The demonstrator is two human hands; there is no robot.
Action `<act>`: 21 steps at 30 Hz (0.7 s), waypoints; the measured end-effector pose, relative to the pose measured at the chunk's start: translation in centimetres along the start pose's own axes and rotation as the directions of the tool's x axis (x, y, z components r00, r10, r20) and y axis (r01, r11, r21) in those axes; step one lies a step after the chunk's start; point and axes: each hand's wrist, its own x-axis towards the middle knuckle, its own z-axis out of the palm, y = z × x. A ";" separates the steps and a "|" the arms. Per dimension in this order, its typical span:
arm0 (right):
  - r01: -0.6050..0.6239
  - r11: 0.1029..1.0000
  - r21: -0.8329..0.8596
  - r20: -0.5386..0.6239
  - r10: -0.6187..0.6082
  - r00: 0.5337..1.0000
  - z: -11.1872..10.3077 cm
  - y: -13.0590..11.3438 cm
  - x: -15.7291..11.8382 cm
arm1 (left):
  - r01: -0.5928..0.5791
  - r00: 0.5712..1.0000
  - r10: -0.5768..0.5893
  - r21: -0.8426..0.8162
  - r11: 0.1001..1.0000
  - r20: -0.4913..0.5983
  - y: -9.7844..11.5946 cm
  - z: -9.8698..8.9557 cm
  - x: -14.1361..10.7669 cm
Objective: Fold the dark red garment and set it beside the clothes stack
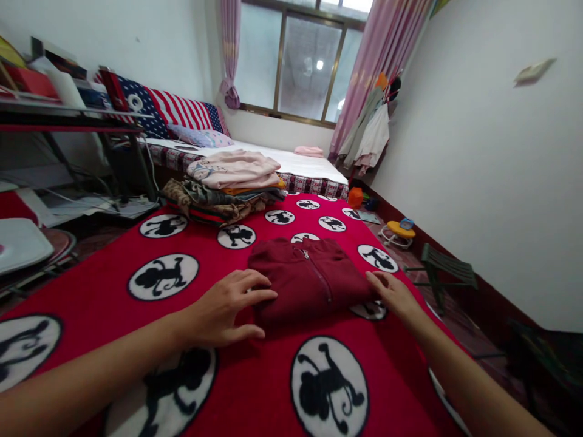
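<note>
A dark red garment with a zipper (pixel 300 279) lies folded into a compact bundle on the red blanket (pixel 255 388) with black-and-white monkey circles. At its left edge is my left hand (pixel 228 306), palm down, fingers spread and the fingertips by the fabric. My right hand (pixel 394 294) is at the garment's right edge, its fingertips beside the cloth; the fingers are partly bent but not wrapped round anything. Farther back on the blanket sits a stack of folded clothes (pixel 228 200), with a pale pink garment (pixel 237 169) on top.
Behind stands a bed with a white sheet (pixel 273 159), a pillow (pixel 200 136) and a folded pink cloth (pixel 308 151). A cluttered desk (pixel 68 118) is at left. A green folding stool (pixel 449 267) and a yellow stool (pixel 401 229) stand at right.
</note>
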 end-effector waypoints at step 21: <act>0.407 0.687 -0.602 -0.028 -0.528 0.849 3.3 -13.6 -5.5 | 0.028 0.996 -0.023 -0.056 0.998 0.082 -2.0 0.9 2.2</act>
